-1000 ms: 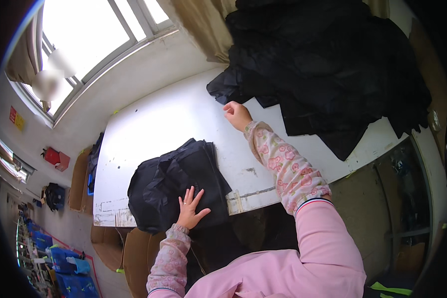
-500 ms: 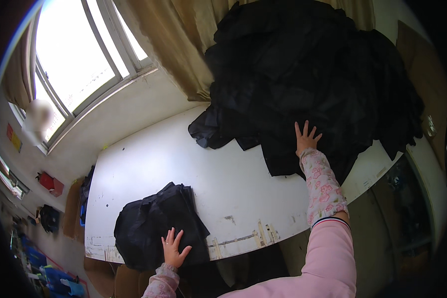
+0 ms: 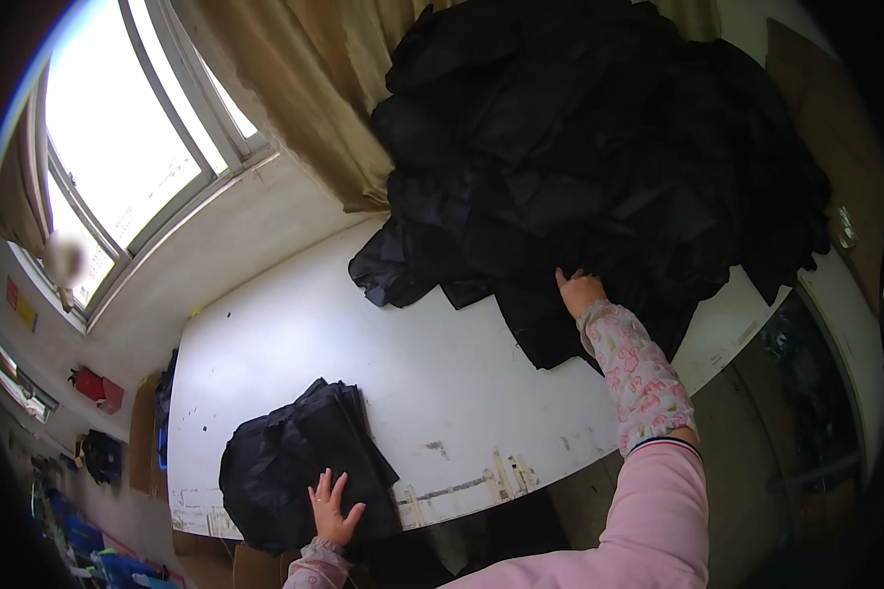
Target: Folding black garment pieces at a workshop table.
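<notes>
A large heap of black fabric pieces (image 3: 599,147) covers the far right of the white table (image 3: 265,334). My right hand (image 3: 581,292) is at the near side of this heap, its fingers curled into the cloth and partly hidden by it. Near the front edge lies a smaller, flatter stack of black fabric (image 3: 275,471), its layers lying one over another. Resting on that stack is my left hand (image 3: 334,510), open with its fingers spread and a ring on one of them. Both forearms wear flowered sleeve covers.
A tan curtain (image 3: 295,88) hangs behind the heap, beside a bright window (image 3: 108,137). Worn tape marks (image 3: 506,476) run along the table's front edge. Cardboard (image 3: 147,442) stands past the left end, and a brown board (image 3: 825,128) leans at the far right.
My right hand has gone from spread fingers flat on the heap to curled fingers in the cloth. My left hand stays open on the small stack. The whole view has shifted slightly.
</notes>
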Demonstrator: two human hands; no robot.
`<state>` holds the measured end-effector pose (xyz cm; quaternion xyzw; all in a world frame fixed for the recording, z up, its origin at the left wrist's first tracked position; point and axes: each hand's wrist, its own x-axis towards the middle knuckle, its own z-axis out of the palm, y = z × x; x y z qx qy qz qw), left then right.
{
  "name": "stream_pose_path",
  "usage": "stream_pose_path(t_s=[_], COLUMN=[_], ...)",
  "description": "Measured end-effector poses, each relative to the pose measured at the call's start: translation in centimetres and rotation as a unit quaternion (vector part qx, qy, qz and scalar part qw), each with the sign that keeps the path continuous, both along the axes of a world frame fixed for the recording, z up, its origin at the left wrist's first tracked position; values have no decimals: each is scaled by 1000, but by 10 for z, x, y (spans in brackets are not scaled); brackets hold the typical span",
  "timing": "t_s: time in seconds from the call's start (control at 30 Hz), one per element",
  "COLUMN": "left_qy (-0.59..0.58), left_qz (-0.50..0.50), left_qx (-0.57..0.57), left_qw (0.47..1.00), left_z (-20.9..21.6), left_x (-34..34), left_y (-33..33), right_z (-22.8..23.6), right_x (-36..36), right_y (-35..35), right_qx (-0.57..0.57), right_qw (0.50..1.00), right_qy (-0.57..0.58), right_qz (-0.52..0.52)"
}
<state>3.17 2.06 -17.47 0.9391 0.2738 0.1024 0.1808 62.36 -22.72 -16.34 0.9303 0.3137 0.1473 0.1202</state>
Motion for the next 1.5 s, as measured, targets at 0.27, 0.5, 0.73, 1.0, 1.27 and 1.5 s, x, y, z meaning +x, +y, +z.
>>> stream_pose_path(t_s=[0.27,0.5,0.73,1.0,1.27,1.5], left_qy=[-15,-9,-7,41,-39,-110], left_qz=[-5,-7,-10,-71,-81,-161], left_qx=[7,9,16,-56,-45,-73], left_qw=[1000,1000,1000,995,995,978], left_z=[-1,0,-6,-6,19,40], left_x=[-3,-6,-9,21,32,32], left_y=[-1,-2,5,34,23,-15], right_z=[-6,-3,-13,3,41,71], right_x=[-59,-125,-184,-237,-281,-274], right_y=[-42,-85,-115,-119,-109,-98], right_qx=[32,39,109,103,200,180], right_qw=[997,993,980,982,906,889], right_qy=[3,-3,-26,47,339,391], right_qz=[72,108,162,154,155,153])
